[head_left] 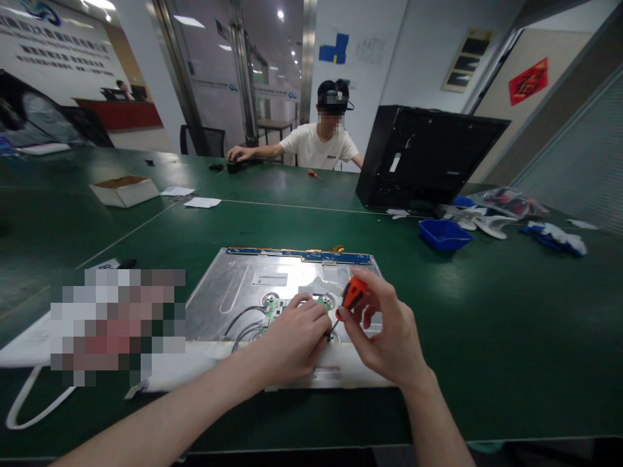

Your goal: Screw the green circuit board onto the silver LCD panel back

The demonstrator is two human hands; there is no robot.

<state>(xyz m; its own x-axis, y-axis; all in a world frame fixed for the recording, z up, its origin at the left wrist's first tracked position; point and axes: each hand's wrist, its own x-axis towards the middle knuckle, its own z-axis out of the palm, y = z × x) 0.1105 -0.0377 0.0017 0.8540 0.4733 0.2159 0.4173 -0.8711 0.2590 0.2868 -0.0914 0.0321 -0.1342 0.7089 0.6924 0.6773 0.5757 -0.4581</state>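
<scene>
A flat metal display panel [219, 285] lies on the green table, with a blue circuit strip [296, 255] along its far edge. My right hand [384, 324] holds an orange and black screwdriver [354, 293], its shaft slanting down to the panel's right middle part. Close to the tip, my left hand [299, 337] rests over a green circuit board [273, 307] with curled fingers; what they pinch, if anything, is hidden. Dark cables [242, 312] run out from the board's left side.
Behind the panel stand a black monitor housing [433, 155] and a blue tray [445, 235]. An open box [125, 191] is at the far left, a white bag [29, 337] nearer. Across the table [487, 337] sits a person [324, 146]; another screwdriver [314, 174] lies there.
</scene>
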